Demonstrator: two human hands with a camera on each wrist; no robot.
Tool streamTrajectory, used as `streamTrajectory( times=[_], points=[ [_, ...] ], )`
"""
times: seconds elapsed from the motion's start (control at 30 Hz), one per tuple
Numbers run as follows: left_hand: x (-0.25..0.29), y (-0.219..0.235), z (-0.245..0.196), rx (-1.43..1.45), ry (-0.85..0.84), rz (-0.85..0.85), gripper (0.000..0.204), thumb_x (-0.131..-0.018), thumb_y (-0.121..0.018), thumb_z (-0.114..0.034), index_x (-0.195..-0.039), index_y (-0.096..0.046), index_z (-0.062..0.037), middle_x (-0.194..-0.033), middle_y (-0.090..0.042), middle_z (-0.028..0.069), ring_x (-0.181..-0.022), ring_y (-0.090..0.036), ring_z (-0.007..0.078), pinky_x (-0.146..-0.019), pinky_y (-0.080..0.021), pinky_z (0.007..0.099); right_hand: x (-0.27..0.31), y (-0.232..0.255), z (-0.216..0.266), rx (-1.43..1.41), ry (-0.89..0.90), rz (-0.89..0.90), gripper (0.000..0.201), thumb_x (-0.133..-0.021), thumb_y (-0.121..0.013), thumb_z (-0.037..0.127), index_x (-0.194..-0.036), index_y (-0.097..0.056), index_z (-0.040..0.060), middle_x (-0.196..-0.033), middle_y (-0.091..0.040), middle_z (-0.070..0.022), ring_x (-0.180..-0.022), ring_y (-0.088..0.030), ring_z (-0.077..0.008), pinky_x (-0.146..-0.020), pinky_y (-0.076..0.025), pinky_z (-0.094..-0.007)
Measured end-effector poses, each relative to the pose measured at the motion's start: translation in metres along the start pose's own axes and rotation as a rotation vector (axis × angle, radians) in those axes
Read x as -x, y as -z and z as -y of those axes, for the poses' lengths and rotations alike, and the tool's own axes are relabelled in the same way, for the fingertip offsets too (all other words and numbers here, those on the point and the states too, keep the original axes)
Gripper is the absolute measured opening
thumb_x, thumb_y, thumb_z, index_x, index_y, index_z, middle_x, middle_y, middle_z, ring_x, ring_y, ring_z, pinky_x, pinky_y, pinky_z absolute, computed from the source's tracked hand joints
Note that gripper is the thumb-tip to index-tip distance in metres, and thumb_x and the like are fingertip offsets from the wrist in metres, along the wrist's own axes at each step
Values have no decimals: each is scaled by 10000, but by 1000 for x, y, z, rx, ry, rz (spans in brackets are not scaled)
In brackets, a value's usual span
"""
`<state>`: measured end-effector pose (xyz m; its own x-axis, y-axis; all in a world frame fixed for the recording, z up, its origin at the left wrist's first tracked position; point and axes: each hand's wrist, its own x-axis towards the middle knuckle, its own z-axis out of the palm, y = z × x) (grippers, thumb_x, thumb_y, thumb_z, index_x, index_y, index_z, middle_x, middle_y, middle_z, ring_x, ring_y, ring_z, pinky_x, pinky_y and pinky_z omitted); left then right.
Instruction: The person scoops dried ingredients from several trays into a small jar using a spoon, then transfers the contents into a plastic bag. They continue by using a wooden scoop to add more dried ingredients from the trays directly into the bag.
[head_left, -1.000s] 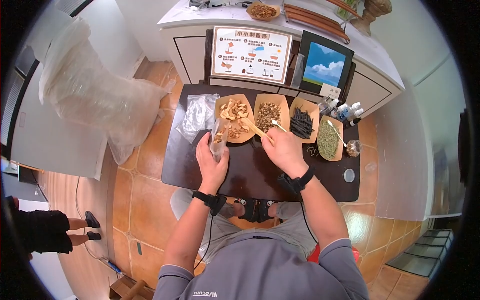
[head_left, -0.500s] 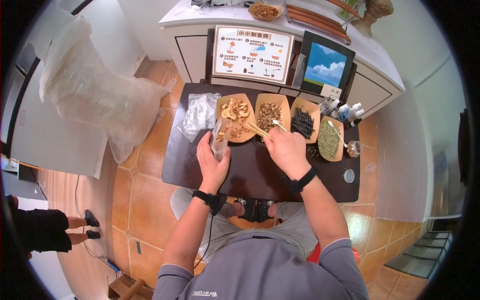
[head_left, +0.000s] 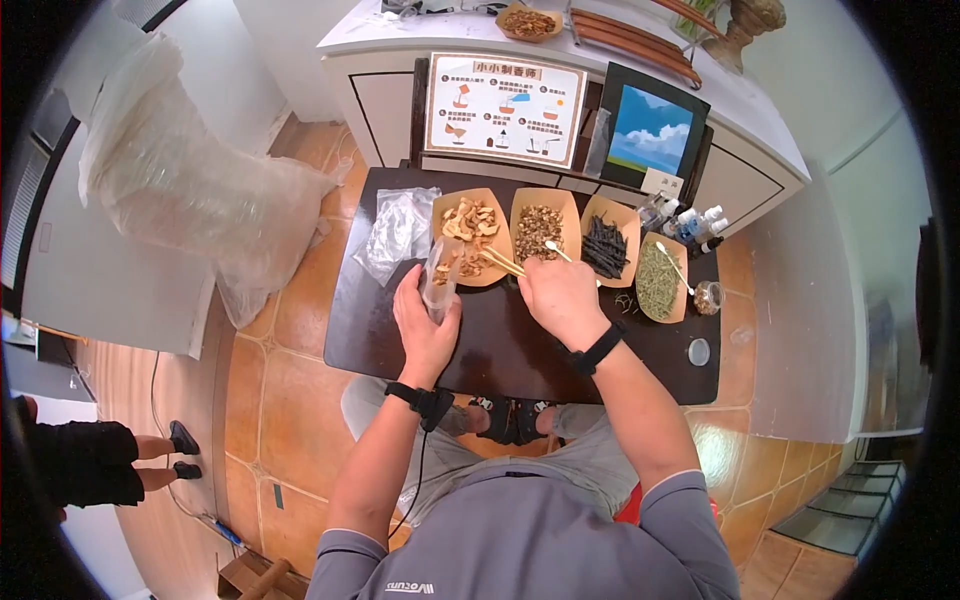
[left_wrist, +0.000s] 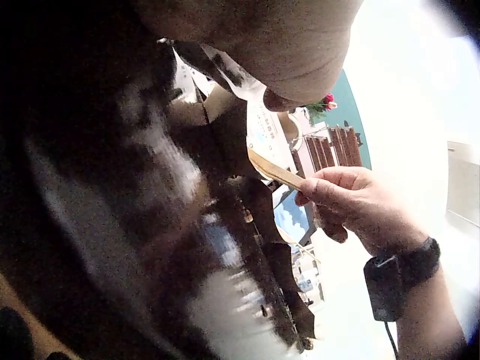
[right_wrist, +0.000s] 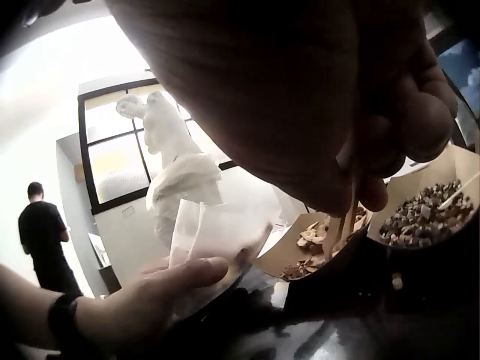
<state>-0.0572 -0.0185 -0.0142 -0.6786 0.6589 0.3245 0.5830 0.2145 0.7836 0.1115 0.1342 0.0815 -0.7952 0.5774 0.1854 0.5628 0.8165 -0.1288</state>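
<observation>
The left hand grips a clear plastic pouch with a few pieces inside, its upper end overlapping the near left edge of the paper tray of dried slices on the desk; squeezed there, the soft film could pinch narrow and let a slice catch or drop outside. The right hand pinches wooden tongs, tips at those slices, though I can't tell whether they hold one; a curled slice could slip from the thin tips. With the white spoon just beside the right knuckles, a sideways sweep might knock it and scatter granules.
</observation>
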Motion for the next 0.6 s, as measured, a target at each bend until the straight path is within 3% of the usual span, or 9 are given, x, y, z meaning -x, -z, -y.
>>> streamTrajectory(
  times=[0.27, 0.37, 0.5, 0.6],
  points=[
    [0, 1, 0, 8, 12, 4, 750, -897, -797, -176, -1538, -451, 2, -1476, -543, 228, -1405, -486, 410, -1209, -360, 506, 8, 3, -8, -190, -143, -2, 245, -977, -693, 291, -869, -695, 70, -723, -701, -147, -710, -717, -392, -660, -572, -510],
    [0, 1, 0, 11, 7, 3, 752, -891, -799, -171, -1536, -453, 3, -1477, -541, 227, -1404, -486, 410, -1208, -361, 506, 10, 23, -4, -400, -288, 24, 225, -963, -709, 287, -906, -738, 71, -755, -715, -179, -743, -720, -409, -671, -555, -492],
    [1, 0, -2, 26, 21, 10, 762, -882, -807, -170, -1535, -455, 0, -1479, -539, 228, -1403, -489, 410, -1209, -362, 502, 10, 36, 6, -535, -262, -62, 216, -966, -714, 273, -912, -743, 66, -741, -709, -173, -715, -721, -391, -657, -552, -466],
    [0, -1, 1, 18, 11, 7, 771, -877, -813, -172, -1538, -453, -3, -1477, -540, 227, -1402, -492, 410, -1208, -364, 501, 9, 42, 23, -607, -278, -13, 241, -962, -717, 302, -889, -723, 72, -756, -714, -172, -748, -716, -412, -669, -558, -509]
  ],
)
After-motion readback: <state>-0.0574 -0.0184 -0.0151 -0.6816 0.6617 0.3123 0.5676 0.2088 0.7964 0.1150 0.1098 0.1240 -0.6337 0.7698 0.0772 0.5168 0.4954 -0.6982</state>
